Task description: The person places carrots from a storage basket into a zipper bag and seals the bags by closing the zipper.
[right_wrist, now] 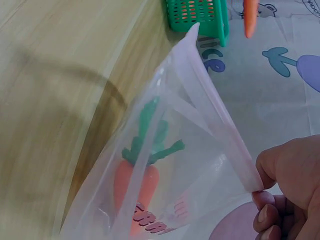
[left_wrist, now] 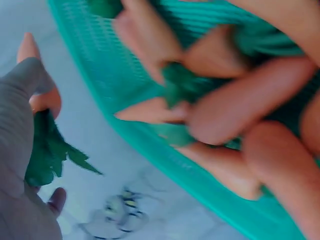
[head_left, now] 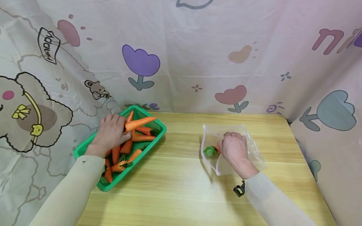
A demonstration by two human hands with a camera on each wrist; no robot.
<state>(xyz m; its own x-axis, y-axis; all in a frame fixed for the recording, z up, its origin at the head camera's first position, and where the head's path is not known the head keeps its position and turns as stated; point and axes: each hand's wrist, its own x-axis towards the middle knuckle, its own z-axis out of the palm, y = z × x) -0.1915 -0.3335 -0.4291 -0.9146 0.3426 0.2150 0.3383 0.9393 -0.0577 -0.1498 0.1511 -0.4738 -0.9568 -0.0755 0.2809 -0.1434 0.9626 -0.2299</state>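
Observation:
My left hand grips an orange carrot above a green basket. In the left wrist view, that carrot shows green leaves beneath its thick end, partly hidden by the fingers. Several loose carrots lie heaped in the basket. On the right, my right hand pinches the edge of a clear zip bag between thumb and fingertips, its mouth toward the basket. Inside the bag is one carrot with a green top, under pink printed letters.
A light wooden table carries the basket at the left and the bag at the right. Behind it hangs a printed cloth, and cloth also lines both sides. A small black device is at my right wrist.

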